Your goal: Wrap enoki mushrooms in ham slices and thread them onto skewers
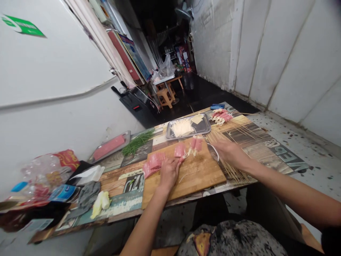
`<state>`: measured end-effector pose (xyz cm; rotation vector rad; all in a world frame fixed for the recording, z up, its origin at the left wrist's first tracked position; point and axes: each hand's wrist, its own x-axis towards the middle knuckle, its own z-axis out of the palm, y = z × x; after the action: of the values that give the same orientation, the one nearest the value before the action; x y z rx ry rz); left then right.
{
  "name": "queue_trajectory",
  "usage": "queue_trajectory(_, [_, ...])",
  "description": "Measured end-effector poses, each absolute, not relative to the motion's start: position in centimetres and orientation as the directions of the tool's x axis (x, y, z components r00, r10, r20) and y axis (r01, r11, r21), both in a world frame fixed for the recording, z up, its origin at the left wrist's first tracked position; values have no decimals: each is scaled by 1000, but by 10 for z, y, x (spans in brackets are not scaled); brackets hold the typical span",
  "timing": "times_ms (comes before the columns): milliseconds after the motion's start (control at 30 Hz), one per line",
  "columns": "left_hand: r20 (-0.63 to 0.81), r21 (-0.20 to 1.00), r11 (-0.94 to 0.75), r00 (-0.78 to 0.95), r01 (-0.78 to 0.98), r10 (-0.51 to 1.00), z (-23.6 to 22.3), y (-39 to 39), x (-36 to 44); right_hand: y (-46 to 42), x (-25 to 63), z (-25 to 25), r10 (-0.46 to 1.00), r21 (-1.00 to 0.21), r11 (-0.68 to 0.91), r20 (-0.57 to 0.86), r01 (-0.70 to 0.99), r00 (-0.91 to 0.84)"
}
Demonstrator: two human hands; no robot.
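Observation:
A wooden cutting board [197,177] lies near the table's front edge. My left hand [169,172] rests over it, fingers closed at the lower edge of a pink meat slice [179,149]. Left of that hand, overlapping thin meat slices [156,160] form a row. Farther back on the board, meat rolls [196,143] have white enoki ends sticking out. My right hand [229,153] is smeared by motion beyond the board's right side, above many thin bamboo skewers [234,172]; its fingers are unclear. Behind the board, a tray [168,133] holds enoki mushrooms [182,127] and pale yellow sheets [197,119].
Finished-looking meat skewers [221,116] lie at the back right beside a blue object [217,106]. Green chives [138,141] and a tray of meat [110,146] lie left. Nearer are a grey cloth [89,195], cabbage leaves [101,203] and plastic bags [48,174].

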<state>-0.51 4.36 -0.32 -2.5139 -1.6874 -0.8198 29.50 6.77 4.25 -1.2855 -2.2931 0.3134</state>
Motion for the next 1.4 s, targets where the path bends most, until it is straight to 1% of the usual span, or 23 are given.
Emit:
queue_trajectory(67, [427,291,-416,272,862,863,-2,44,-5,49,292,47,825,-487,563,366,668,-430])
queue_trajectory(133, [414,308,-413,270,857,869,0,44,-5,32,286,43,812,-558,583,383,590,-441])
queue_trajectory(200, [403,329,-410,266,851,876,1,45,-5,17,280,31,813,-613,572,339,544,-473])
queue_trajectory(300, [383,361,-414,272,835,883,3,48,-6,3,271,12,837,-632,515,228,579,-497])
queue_trajectory(433, [338,388,-410,287,825,896,5,52,-6,-4,265,6,854,-541,487,129,686,-504])
queue_trajectory(633, [325,424,-399,274,813,905,8,51,-4,-7,259,25,833,-342,488,-93,803,-546])
queue_trajectory(700, [307,438,-394,278,808,910,9,51,-2,-10,257,30,828,-274,497,-134,823,-545])
queue_trajectory(833, [282,436,-368,263,821,922,9,49,2,-15,260,32,815,-182,556,-74,811,-575])
queue_trajectory(967, [338,406,-391,262,826,904,6,47,3,-20,265,24,812,-141,577,-8,804,-584])
queue_trajectory(1067, [402,383,-435,277,815,873,3,47,2,-22,267,18,814,-143,579,43,803,-579])
queue_trajectory(1200, [443,422,-460,265,781,856,-2,46,1,-22,269,11,801,-177,598,103,781,-590])
queue_trajectory(1333, [450,464,-428,210,775,868,-4,43,0,-20,271,-1,769,-180,634,243,752,-591])
queue_trajectory(1400, [434,473,-419,209,775,876,-3,43,1,-20,271,-6,754,-174,645,303,744,-583])
